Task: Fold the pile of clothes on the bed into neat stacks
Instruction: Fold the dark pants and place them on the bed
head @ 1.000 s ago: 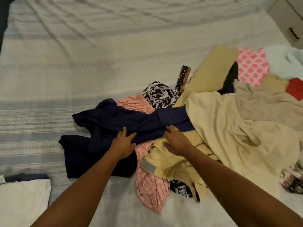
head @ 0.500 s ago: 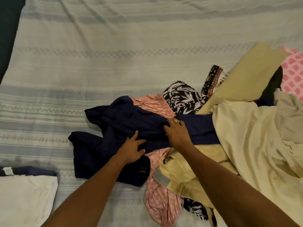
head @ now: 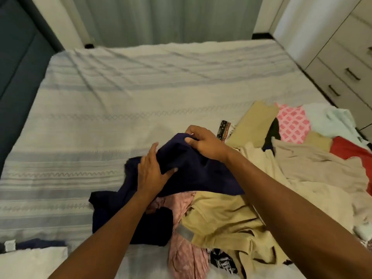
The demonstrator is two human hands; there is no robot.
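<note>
Well, from my feed there is nothing I can read: the grey rectangular patch point(head: 184, 231) on the waistband of the tan trousers point(head: 221, 214) and the small white label point(head: 9, 245) at 8 o'clock are both too blurred for any lettering. Two hands are in view. The right hand point(head: 203, 143) has its fingers curled round a bunched edge of the dark navy knit garment point(head: 193, 174) and holds it raised above the striped pale bedsheet point(head: 141, 97), close to the middle of the frame. The left hand point(head: 152, 172) lies on the same garment with straight fingers and the thumb spread, pinching nothing that I can make out. The navy cloth trails down toward 7 o'clock onto the sheet, partly under my left forearm. The loose pile of clothes point(head: 302, 168) fills 3 to 5 o'clock; I count at least eight pieces, among them a dusty pink printed cloth point(head: 185, 256), though overlaps hide their edges and the frame cuts some off. A folded white cloth point(head: 30, 262) sits at 7 o'clock, cropped. The white drawer unit point(head: 342, 57) at 2 o'clock shows two dark handles clearly.
</note>
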